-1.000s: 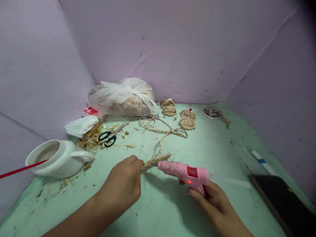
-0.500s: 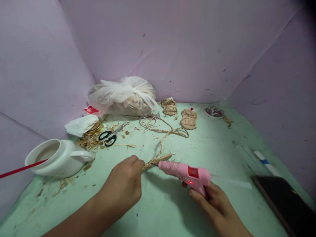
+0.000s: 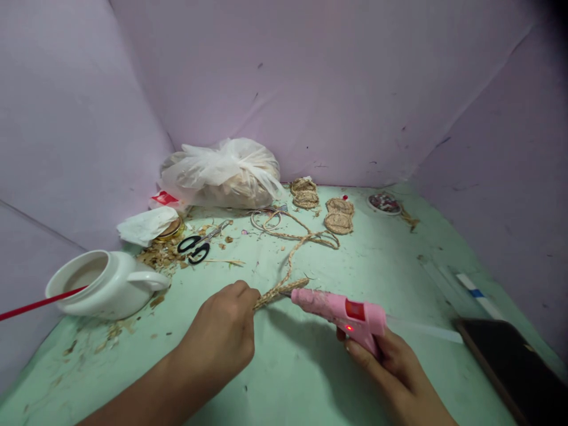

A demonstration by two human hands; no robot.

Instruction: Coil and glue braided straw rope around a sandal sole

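My left hand point(image 3: 228, 325) is closed round one end of a braided straw cord point(image 3: 277, 291), its fingertips hidden behind the knuckles. A doubled, flat stretch of braid sticks out to the right of the fist, and the rest trails back over the table in loops. In my right hand point(image 3: 390, 367) is a pink glue gun point(image 3: 339, 310), gripped by its handle, with a red light lit on its side. The gun's metal nozzle points left and meets the braid, or hovers just beside it; a clear glue stick point(image 3: 428, 330) juts from its back.
Left stand a white ceramic pot point(image 3: 119, 284) with a red stick, and black-handled scissors point(image 3: 195, 244) among straw scraps. Behind are a plastic bag point(image 3: 226, 174), two woven straw pieces point(image 3: 339, 216) point(image 3: 305, 194) and a small dish point(image 3: 384, 203). A dark phone-like slab point(image 3: 510, 361) lies right.
My right hand and the glue gun have shifted slightly to the right, the nozzle sliding along the braid. My left hand has stayed in place, still gripping the cord.
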